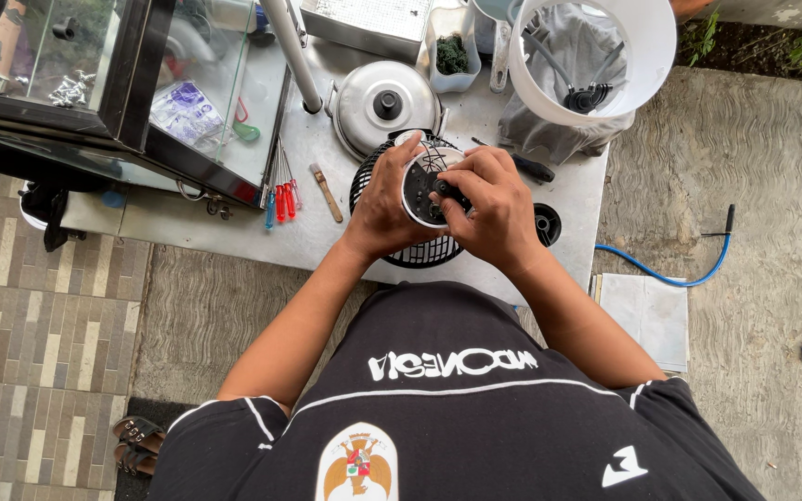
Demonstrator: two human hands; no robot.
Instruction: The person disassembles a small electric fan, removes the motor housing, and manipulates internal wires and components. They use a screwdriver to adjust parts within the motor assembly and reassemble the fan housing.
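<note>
The black shirt (438, 399) fills the foreground, and at twelve o'clock above it the left hand (384, 199) grips the round fan hub (420, 186) over the black grille (420, 249) on the counter (568, 186) while the right hand (492, 209) pinches its centre knob, best held steady.

The left hand (384, 202) and right hand (492, 206) cover much of the round black-and-white part (422, 183), so its right half and whatever the right fingertips pinch cannot be made out. The black fan grille (417, 250) beneath is largely hidden by both hands — only its rim shows. The white bucket (647, 51) is cut off at the top edge, and so is the glass cabinet (95, 74) at the left. The tools (280, 199) beside the cabinet are too small to tell apart.
</note>
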